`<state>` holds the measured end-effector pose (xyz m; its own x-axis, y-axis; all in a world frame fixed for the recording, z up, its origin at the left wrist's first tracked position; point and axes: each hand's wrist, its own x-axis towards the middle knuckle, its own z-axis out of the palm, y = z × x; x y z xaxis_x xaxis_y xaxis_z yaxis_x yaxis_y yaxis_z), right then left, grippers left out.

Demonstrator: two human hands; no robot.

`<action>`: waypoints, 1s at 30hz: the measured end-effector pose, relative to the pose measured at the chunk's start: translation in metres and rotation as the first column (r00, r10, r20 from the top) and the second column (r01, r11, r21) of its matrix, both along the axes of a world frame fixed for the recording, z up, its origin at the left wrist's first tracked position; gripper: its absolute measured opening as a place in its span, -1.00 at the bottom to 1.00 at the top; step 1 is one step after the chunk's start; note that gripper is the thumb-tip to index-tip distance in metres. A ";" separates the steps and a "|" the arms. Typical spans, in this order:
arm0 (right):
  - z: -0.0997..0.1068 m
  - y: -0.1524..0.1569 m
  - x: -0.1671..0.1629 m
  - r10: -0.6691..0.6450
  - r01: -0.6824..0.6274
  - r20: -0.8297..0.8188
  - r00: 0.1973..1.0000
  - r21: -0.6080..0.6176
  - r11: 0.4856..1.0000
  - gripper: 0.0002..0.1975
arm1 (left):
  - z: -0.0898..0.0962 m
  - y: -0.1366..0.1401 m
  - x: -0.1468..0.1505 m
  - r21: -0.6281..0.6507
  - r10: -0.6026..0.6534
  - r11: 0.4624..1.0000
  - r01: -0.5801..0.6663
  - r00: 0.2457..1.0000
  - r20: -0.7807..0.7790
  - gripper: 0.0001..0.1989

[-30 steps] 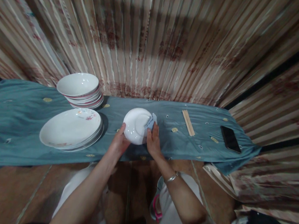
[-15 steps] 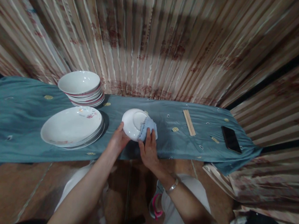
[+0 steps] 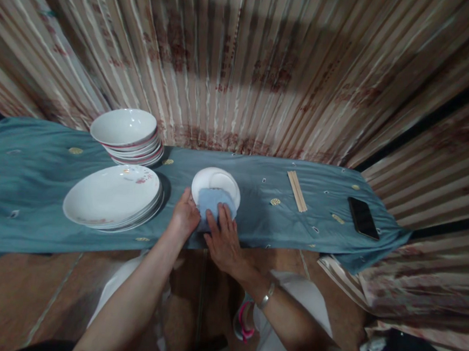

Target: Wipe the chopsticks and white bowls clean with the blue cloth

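A small white bowl [image 3: 230, 185] is tilted with its underside and foot ring towards me, over the front of the cloth-covered table. My left hand [image 3: 185, 216] grips its left rim, thumb at the edge and the other fingers hidden behind. Against the lower part of the bowl's underside lies a light blue cloth [image 3: 210, 198]. My right hand [image 3: 225, 239] holds this cloth to the bowl, fingers pressed onto it.
To the left stand a stack of white bowls with red bands [image 3: 124, 129] and a stack of large oval plates [image 3: 111, 195]. Wooden chopsticks [image 3: 297, 191] and a black phone [image 3: 363, 218] lie on the teal tablecloth [image 3: 255, 220]. A pleated curtain [image 3: 243, 62] hangs behind.
My right hand has slid the blue cloth left and slightly down, from the bowl's right side to its lower middle. My left hand still grips the left rim.
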<state>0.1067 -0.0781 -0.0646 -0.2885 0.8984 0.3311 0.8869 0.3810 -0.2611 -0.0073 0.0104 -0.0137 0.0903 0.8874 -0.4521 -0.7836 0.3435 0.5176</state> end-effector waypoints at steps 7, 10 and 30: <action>0.019 0.011 -0.001 0.053 -0.057 0.069 0.996 0.063 0.996 -0.49 | 0.005 -0.008 0.001 0.023 -0.030 0.999 0.030 1.000 0.002 -0.54; 0.027 0.015 -0.002 0.063 -0.069 0.077 0.995 0.086 0.994 -0.51 | 0.005 -0.010 0.004 0.048 -0.023 0.999 0.023 1.000 -0.005 -0.54; 0.057 0.043 0.018 -0.101 0.119 -0.076 0.992 0.282 0.952 -0.54 | 0.011 -0.022 0.009 0.273 -0.106 0.956 0.106 0.994 -0.017 -0.62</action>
